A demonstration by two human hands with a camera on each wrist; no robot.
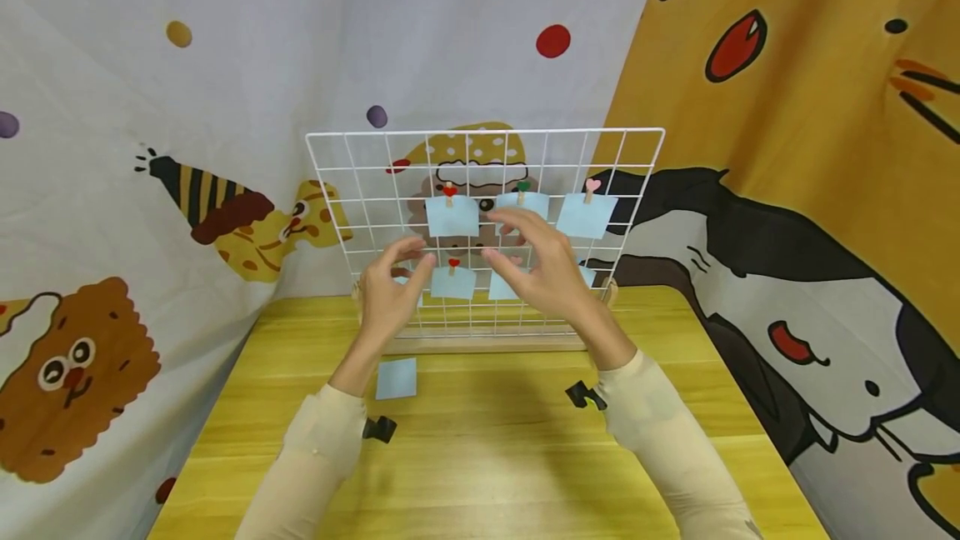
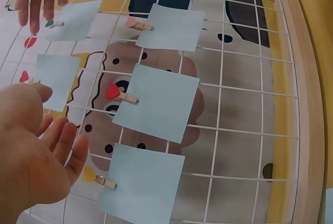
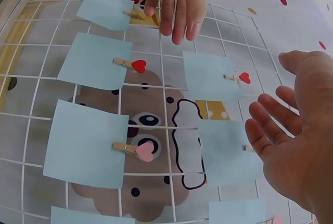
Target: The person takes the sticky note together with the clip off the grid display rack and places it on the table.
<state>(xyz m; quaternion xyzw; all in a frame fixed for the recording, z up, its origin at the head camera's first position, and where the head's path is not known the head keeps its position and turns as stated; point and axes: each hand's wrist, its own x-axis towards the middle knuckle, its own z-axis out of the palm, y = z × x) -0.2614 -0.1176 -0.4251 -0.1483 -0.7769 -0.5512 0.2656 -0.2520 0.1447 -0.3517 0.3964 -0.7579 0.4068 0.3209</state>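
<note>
A white wire grid panel (image 1: pixel 486 131) stands upright, with light blue paper notes (image 1: pixel 452 219) hung on it in two rows. Small wooden clothespins topped with hearts hold them, such as a red one (image 2: pixel 112 92), a pink one (image 3: pixel 144 151) and a yellow one (image 2: pixel 90 174). My left hand (image 1: pixel 388 294) hovers before the lower left of the grid, fingers loosely bent, holding nothing. Higher and to the right, my right hand (image 1: pixel 546 269) is also without anything in its fingers and hides part of some notes. Its relaxed fingers show beside a clipped note (image 3: pixel 231 151) in the right wrist view.
One loose blue note (image 1: pixel 396 379) lies on the yellow wooden table (image 1: pixel 480 465), left of centre before the grid. The grid stands in a wooden base (image 1: pixel 487 345). A printed cartoon curtain (image 1: pixel 247 40) hangs behind. Black mounts (image 1: pixel 380 429) sit by both wrists.
</note>
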